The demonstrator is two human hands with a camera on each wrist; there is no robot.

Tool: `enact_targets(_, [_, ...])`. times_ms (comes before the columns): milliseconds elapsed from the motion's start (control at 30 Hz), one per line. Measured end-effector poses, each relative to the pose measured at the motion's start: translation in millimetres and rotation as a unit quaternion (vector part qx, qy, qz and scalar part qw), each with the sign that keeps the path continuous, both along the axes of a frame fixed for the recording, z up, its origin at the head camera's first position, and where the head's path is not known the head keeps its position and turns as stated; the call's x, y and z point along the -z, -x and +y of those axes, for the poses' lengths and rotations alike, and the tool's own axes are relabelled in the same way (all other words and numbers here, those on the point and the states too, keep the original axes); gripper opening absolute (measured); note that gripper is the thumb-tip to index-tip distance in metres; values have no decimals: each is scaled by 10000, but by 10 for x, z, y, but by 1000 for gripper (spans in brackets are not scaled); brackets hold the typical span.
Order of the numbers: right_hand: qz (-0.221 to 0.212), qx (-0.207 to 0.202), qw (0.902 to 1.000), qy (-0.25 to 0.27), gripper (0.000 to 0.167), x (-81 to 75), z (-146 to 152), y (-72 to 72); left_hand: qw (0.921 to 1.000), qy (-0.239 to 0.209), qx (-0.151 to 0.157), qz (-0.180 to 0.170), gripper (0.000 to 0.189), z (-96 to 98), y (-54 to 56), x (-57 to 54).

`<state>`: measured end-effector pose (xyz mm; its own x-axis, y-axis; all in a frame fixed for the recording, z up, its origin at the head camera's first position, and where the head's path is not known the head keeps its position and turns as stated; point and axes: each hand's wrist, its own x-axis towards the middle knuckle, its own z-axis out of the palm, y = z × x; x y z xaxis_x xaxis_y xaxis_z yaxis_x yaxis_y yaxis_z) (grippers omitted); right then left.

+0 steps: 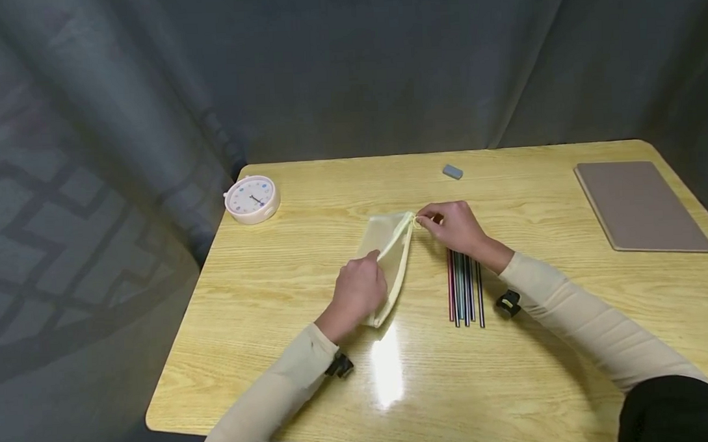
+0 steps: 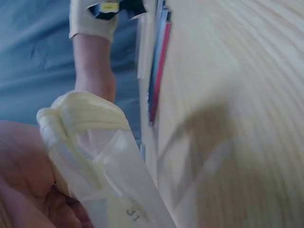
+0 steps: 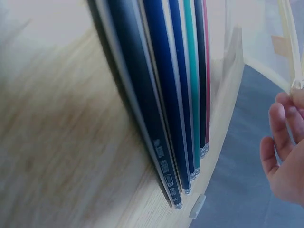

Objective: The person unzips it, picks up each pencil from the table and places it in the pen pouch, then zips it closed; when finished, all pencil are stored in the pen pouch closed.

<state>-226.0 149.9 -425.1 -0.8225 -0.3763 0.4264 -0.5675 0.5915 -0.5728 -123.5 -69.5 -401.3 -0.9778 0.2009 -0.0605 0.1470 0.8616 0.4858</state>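
Observation:
A pale yellow, see-through drawstring pouch (image 1: 383, 230) is held above the middle of the table, its hemmed mouth towards the right. My left hand (image 1: 359, 287) grips the near part of its mouth edge; the fingers are partly hidden by the cloth (image 2: 130, 192) in the left wrist view. At the far corner, my right hand (image 1: 454, 225) pinches the cord (image 1: 416, 221) between thumb and index finger, the other fingers loosely bent. Beneath the right wrist lie several pencils (image 1: 465, 295) side by side, blue, teal and red, partly covered by that hand.
A pink-rimmed clock (image 1: 252, 200) lies at the table's far left corner. Near the back edge is a grey eraser (image 1: 452, 171). A brown-grey notebook (image 1: 643, 206) rests at the right. Dark curtains (image 1: 349, 71) hang behind the wooden table (image 1: 230, 355).

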Motion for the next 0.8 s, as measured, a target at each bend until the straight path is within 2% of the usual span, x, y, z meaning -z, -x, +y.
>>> enact_targets(133, [-174,-36,9994,295,14,-5,23,-4,9969,-779,-57,-67,41,-73,40,-30])
enact_targets(233, [-423,-63,9978,513,19,-15,53,-12,9937,-1097,-124,-211,41,-120,66,-56])
enact_targets(367, [-783,-2,9936,815,25,-27,154,-32,9900,-1345,-217,-360,42,-169,89,-87])
enact_targets(567, [-1339,480,9848,993,31,-17,439,-93,9862,-1589,-219,-408,40,-232,107,-103])
enact_targets(800, [-2282,988,9605,1253,44,-17,768,-241,9841,-1695,-276,-455,32,-305,126,-133])
